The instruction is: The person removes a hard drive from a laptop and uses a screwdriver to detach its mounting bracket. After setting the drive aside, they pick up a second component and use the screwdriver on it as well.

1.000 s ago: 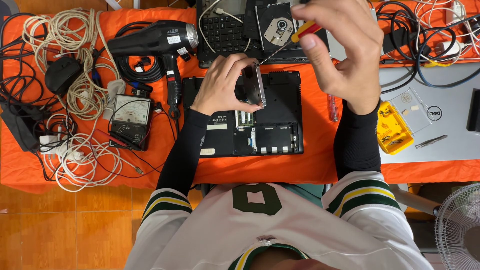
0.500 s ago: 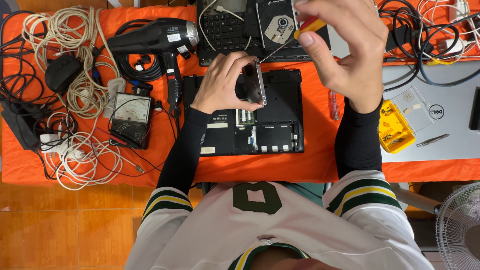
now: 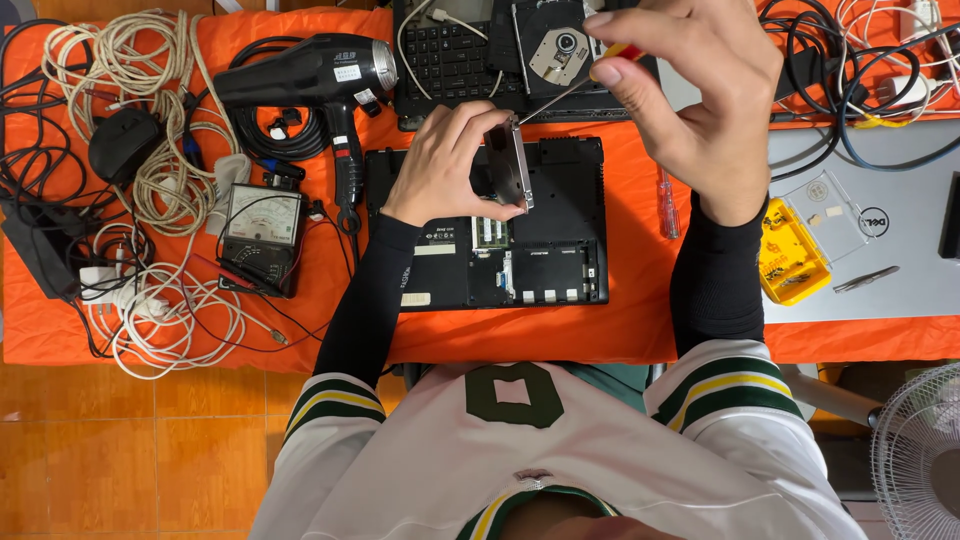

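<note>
My left hand (image 3: 450, 160) grips a flat black drive (image 3: 510, 165) in a metal bracket, held on edge above an upturned black laptop (image 3: 560, 250) with its bottom cover off. My right hand (image 3: 700, 100) pinches the red and yellow handle of a thin screwdriver (image 3: 560, 95), raised higher than the left hand. The screwdriver's shaft slants down to the left and its tip touches the top corner of the drive.
On the orange cloth (image 3: 640, 330) lie a black hair dryer (image 3: 310, 75), an analog meter (image 3: 262, 222), tangled white cables (image 3: 150, 250), a keyboard (image 3: 450, 60), a disc drive (image 3: 560, 45), a spare red screwdriver (image 3: 664, 200), a yellow screw box (image 3: 790, 260) and tweezers (image 3: 866, 280). A fan (image 3: 915, 460) stands at lower right.
My right hand has moved slightly with the screwdriver, whose tip stays at the drive's top corner. My left hand keeps the drive on edge.
</note>
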